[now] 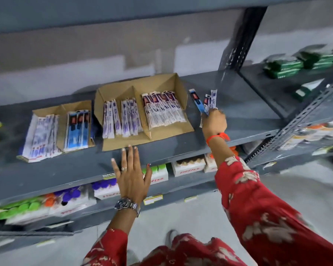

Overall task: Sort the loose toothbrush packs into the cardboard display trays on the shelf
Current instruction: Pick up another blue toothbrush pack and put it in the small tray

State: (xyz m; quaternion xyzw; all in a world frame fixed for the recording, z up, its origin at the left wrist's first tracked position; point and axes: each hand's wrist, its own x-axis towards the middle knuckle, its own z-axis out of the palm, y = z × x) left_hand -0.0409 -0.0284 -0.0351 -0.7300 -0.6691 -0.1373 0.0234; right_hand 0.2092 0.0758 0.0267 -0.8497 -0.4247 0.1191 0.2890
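Two cardboard display trays sit on the grey shelf (229, 120). The larger tray (173, 129) in the middle holds purple-and-white toothbrush packs (121, 120) in its left part and red-topped packs (161, 110) in its right part. The smaller tray (60, 129) to the left holds white packs and blue packs (78, 129). My right hand (214, 122) is to the right of the larger tray, shut on a few loose toothbrush packs (206, 101) that fan upward. My left hand (132, 173) hovers open, fingers spread, just in front of the larger tray's front edge.
A dark slotted upright (238, 41) stands behind the shelf at the right. Green packets (300, 64) lie on the neighbouring shelf to the right. The shelf below carries white boxes with coloured caps (69, 196). Bare shelf surface lies to the right of the larger tray.
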